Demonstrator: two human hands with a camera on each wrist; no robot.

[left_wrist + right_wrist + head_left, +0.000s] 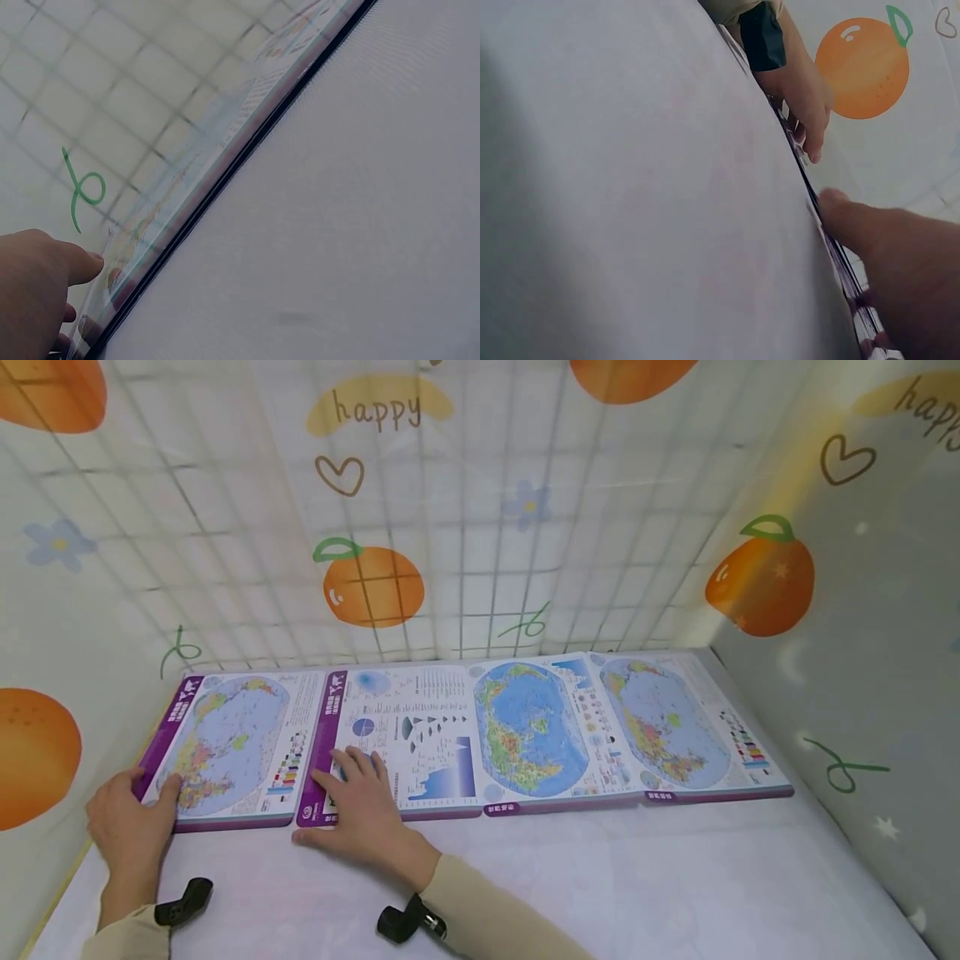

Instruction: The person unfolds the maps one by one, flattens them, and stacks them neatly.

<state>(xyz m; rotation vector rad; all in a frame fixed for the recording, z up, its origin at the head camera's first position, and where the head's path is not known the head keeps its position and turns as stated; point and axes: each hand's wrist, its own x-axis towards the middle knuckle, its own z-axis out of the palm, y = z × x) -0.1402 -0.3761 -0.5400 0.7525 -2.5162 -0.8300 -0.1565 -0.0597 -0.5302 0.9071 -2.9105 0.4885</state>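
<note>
Several flat map boards with purple edges lie in a row along the back of the table. My left hand (129, 822) rests at the front left corner of the leftmost world map (240, 742), its thumb over the printed face and its other fingers at the purple left border. Spread across the lower left part of the chart-covered board (438, 735) is my right hand (367, 806). Its fingertips touch the printed face, and its thumb (840, 214) lies along the front edge. A narrow gap separates these two boards near the front.
To the right lie a blue-and-green relief map (532, 731) and another world map (663, 722). Behind them stands a wire grid under a sheet printed with oranges (375, 587). A white cloth (637, 877) covers the table, with sheet-covered walls at both sides.
</note>
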